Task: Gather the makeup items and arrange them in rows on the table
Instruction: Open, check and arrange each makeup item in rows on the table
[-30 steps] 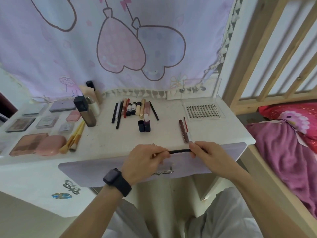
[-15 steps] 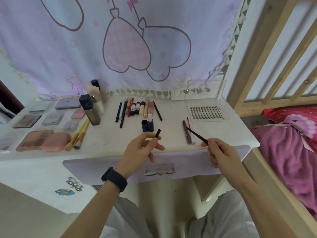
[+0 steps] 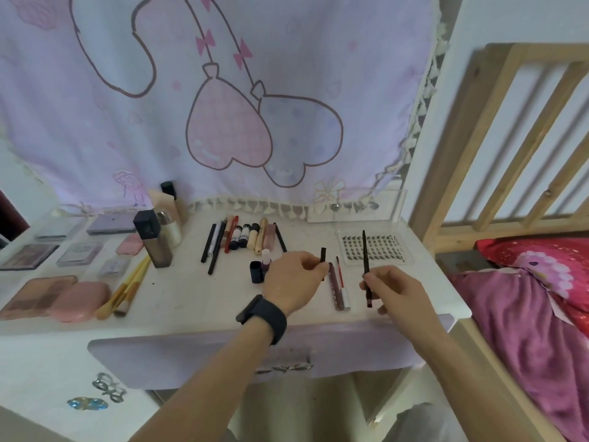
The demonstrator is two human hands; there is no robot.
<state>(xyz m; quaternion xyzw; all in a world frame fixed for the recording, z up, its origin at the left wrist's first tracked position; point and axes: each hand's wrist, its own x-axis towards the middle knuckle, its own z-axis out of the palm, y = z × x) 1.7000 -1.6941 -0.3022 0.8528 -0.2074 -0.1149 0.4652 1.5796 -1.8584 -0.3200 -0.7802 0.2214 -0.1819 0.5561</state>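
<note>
Left hand [image 3: 294,279], dark watch [image 3: 264,319] on the wrist, is over the near middle of the white tabletop [image 3: 191,291]. Thumb and forefinger pinch a short black cap [image 3: 323,255], held upright.

Right hand [image 3: 395,288] is just to the right, apart from the left. Its fingers grip the lower part of a thin black liner pencil [image 3: 364,250], uncapped. The pencil is nearly upright and its far tip shows in front of the clear lash tray [image 3: 379,250].

Between the hands, flat on the tabletop, lie a dark red lip gloss tube [image 3: 334,290] and, beside it, a slim red pencil [image 3: 339,272].

Far middle: a row of pencils and tubes [image 3: 242,237], side by side. Nearer than the row, a small nail polish bottle [image 3: 265,261] stands beside a dark blue cap [image 3: 256,272].

Left side: a tall dark bottle [image 3: 153,239], yellow-handled brushes [image 3: 127,288], a pink compact [image 3: 79,301] and several palettes [image 3: 35,296].

A lilac cloth [image 3: 223,122] with heart balloons hangs behind. A bed [image 3: 526,314] with pink covers is at right.
</note>
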